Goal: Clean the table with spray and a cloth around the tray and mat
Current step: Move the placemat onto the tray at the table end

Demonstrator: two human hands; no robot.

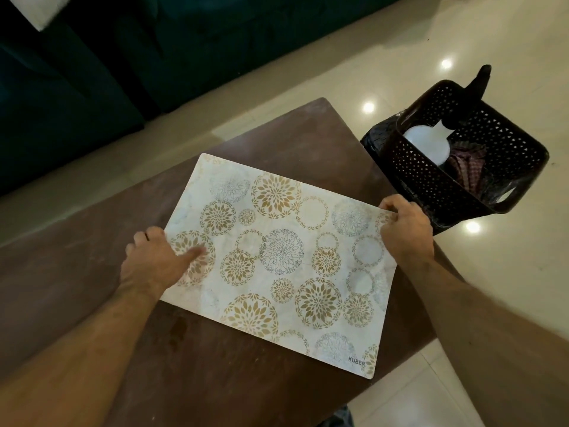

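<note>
A white mat point(277, 260) with gold and grey flower circles lies flat on the brown table point(92, 272). My left hand point(154, 260) grips the mat's left edge, thumb on top and fingers curled at the edge. My right hand point(406, 226) pinches the mat's right far corner. A white spray bottle point(426, 143) with a black trigger head stands in a black lattice basket point(462, 174) on the floor to the right, with a dark checked cloth point(465, 167) beside it in the basket.
The basket sits on a black plastic bag on the cream tiled floor point(508, 272), close to the table's right edge. A dark teal sofa point(92, 72) runs along the far side.
</note>
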